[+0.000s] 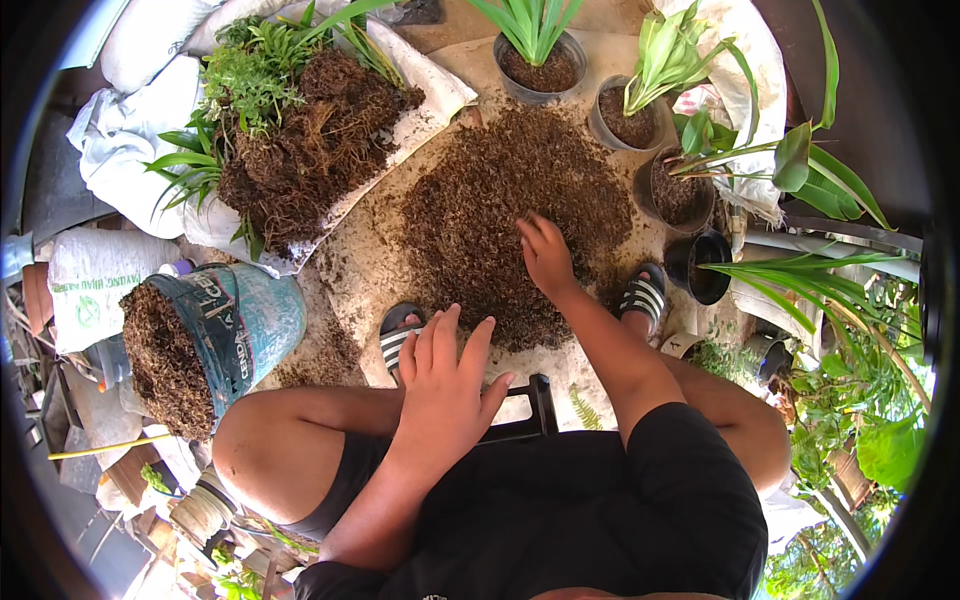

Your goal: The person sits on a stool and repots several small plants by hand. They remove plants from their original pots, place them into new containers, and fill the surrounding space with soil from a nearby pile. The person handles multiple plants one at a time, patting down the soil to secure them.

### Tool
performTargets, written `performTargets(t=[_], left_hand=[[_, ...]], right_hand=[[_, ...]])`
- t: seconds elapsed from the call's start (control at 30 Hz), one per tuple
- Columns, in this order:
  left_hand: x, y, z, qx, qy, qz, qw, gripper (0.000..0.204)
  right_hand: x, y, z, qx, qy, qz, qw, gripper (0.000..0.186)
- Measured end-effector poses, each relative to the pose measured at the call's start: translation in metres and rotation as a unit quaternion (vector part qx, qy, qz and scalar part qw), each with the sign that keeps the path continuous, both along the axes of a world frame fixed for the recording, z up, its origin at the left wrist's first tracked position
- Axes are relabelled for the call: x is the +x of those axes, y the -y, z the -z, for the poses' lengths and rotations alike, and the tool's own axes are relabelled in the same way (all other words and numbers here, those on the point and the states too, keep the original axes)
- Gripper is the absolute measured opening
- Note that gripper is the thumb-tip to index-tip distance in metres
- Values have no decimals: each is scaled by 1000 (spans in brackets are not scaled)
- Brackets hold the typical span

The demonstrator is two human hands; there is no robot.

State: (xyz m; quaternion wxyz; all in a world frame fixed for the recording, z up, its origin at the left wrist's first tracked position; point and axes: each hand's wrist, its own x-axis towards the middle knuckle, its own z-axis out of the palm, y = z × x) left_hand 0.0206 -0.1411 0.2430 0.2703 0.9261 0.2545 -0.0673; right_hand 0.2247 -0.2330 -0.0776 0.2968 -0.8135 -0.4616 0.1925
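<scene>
A wide heap of dark brown, crumbly potting soil (475, 200) is spread on the ground between my feet. My right hand (547, 258) is over its middle, fingers reaching out at the soil and gripping nothing I can see. Nearer to me, my left hand (440, 362) hovers above my lap, fingers apart and with nothing in it. Along the heap's far and right sides are potted leafy plants: one in a grey pot (540, 95), another in a second pot (603, 128), and a third in a dark pot (645, 195).
At far left, uprooted plants with a root clump (310, 150) lie on a white sack (440, 92). A tipped blue bucket (270, 315) at left holds more soil. A black pot (700, 285) with long leaves stands near my right sandal (643, 292); my left sandal (394, 345) borders the heap.
</scene>
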Motion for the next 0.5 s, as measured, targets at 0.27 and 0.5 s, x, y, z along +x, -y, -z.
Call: performTargets(t=[0.27, 0.5], left_hand=[[4, 4, 1, 10, -21, 13, 1000, 65], [-4, 7, 0, 31, -37, 19, 999, 67]], right_hand=[[-69, -35, -32, -111, 86, -138, 981, 64], [-20, -23, -22, -202, 244, -315, 894, 66]])
